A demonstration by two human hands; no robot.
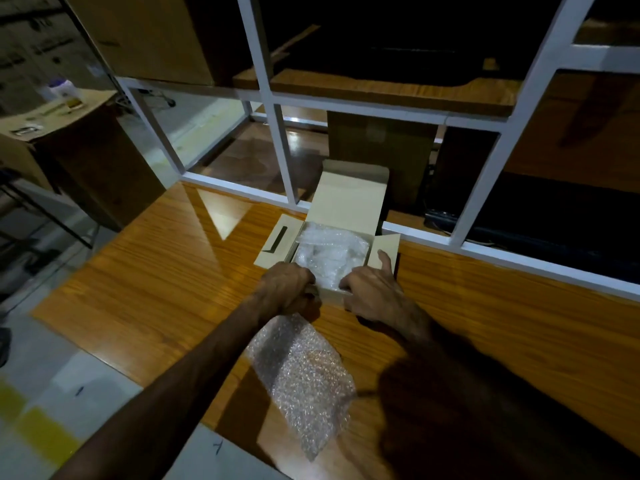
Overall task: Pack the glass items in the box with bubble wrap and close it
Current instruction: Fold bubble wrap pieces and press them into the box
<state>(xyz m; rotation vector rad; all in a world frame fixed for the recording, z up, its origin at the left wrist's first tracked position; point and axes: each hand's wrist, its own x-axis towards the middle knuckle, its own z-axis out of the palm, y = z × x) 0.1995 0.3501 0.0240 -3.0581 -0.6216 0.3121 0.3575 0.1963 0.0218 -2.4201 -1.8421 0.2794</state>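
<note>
An open cardboard box (341,216) is shown on a wooden tabletop (145,271), close to the white frame (450,242) of a glazed partition at the far edge. The rear lid (346,199) is raised upright, and the side flaps are spread outward: the left flap (275,242), marked with a dark slot, and the right flap (386,249). The interior is filled with bubble wrap (330,252); the glass items themselves cannot be made out beneath it. The left hand (285,287) is seen at the near left corner of the box with its fingers curled over the near flap (327,291), which appears to be gripped, though the finger ends are hidden. The right hand (372,292) is placed at the near right corner, its fingertips on the same flap and its thumb raised against the right flap; whether the flap is pinched or merely pressed cannot be told. A loose sheet (304,379) of bubble wrap lies on the tabletop nearer the person, between the two forearms and partly under the left wrist. Beyond the glass, a closed carton (381,147) and further wooden surfaces are visible in dim light. At far left, a white bottle (62,90) stands on a separate desk (52,112).
</note>
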